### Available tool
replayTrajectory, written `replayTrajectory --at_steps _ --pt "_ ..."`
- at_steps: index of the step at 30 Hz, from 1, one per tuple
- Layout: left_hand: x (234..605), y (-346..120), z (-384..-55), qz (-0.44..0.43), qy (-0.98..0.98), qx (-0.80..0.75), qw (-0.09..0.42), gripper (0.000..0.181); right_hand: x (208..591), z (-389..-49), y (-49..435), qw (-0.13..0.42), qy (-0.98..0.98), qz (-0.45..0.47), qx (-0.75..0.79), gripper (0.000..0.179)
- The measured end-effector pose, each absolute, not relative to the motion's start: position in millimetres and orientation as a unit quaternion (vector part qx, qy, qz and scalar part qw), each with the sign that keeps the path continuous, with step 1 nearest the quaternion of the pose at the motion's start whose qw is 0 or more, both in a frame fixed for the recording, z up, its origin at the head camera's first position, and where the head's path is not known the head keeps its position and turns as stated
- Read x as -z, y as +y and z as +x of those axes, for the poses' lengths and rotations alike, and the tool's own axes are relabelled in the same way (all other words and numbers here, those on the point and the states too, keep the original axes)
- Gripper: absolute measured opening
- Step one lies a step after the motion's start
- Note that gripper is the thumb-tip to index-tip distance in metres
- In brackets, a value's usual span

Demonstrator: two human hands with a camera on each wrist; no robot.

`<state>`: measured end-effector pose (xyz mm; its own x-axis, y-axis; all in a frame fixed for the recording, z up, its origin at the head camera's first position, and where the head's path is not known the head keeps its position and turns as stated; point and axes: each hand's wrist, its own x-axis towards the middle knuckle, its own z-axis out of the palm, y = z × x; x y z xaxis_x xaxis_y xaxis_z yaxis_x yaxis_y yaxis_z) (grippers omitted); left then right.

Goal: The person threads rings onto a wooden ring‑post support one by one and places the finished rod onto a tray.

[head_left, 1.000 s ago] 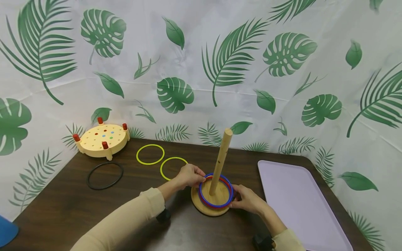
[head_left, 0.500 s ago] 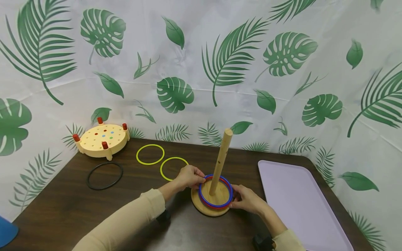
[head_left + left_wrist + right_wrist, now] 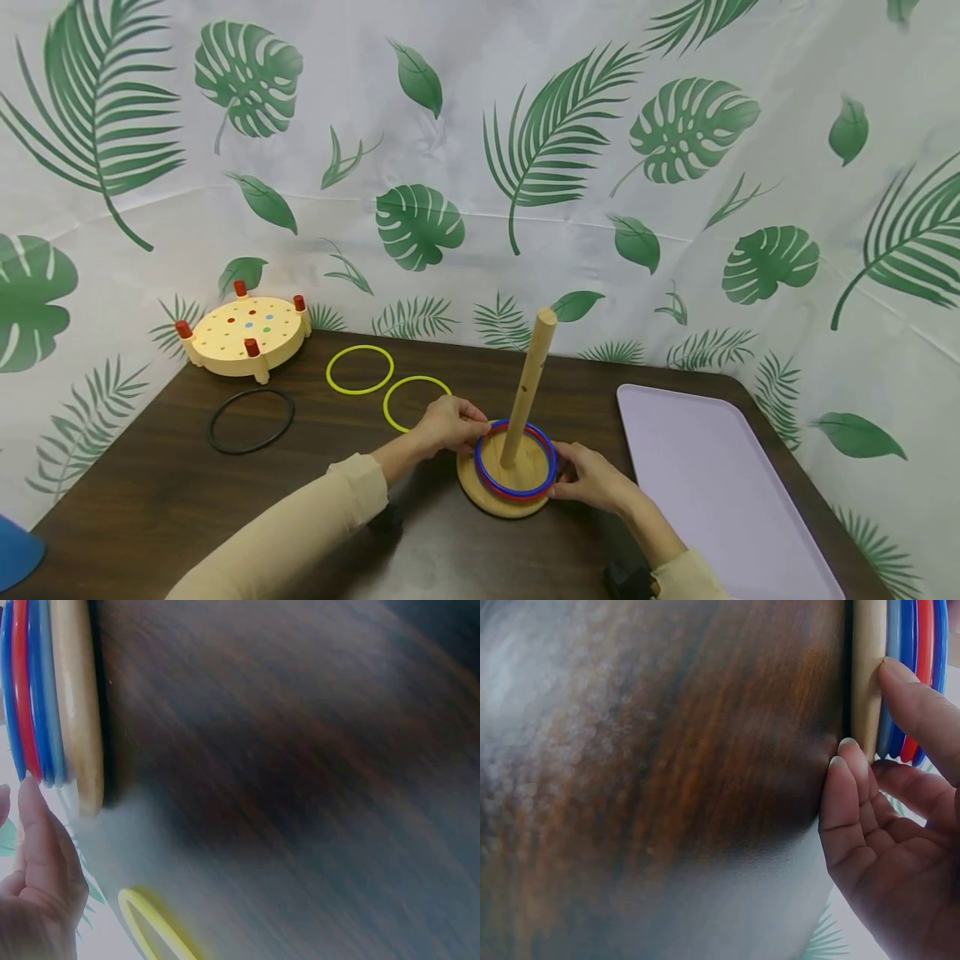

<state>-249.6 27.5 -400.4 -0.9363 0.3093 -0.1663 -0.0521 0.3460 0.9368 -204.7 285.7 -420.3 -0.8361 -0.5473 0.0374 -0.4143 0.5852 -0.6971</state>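
Note:
A wooden post [image 3: 527, 387] rises from a round wooden base [image 3: 472, 487]. Around its foot lie several stacked rings; the top blue ring [image 3: 480, 471] and the red ring [image 3: 517, 497] beneath show from above. In the left wrist view the stack's light blue ring [image 3: 51, 697] is nearest the base. My left hand [image 3: 450, 423] holds the stack's left edge with its fingertips. On the opposite side my right hand [image 3: 592, 475] grips the rings, its thumb and index finger set apart along the edge. The other right fingertips sit low beside the base in the right wrist view.
Two yellow rings [image 3: 327, 375] and a black ring [image 3: 211, 433] lie left on the dark table [image 3: 150, 500]. A cream pegboard [image 3: 225, 358] with red-tipped legs stands at back left, a lilac tray [image 3: 720, 483] at right. Something blue [image 3: 17, 554] shows at the left edge.

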Motion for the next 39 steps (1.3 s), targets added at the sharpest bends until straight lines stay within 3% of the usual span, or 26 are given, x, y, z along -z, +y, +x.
replayTrajectory --at_steps 18,39 --pt "394 -41 -251 0.098 0.807 -0.568 0.130 0.021 417 -204 285 0.095 0.885 -0.266 0.370 0.058" --pt "394 -177 -254 0.008 0.842 -0.533 0.085 0.042 418 -204 285 0.092 0.888 -0.267 0.362 0.058"
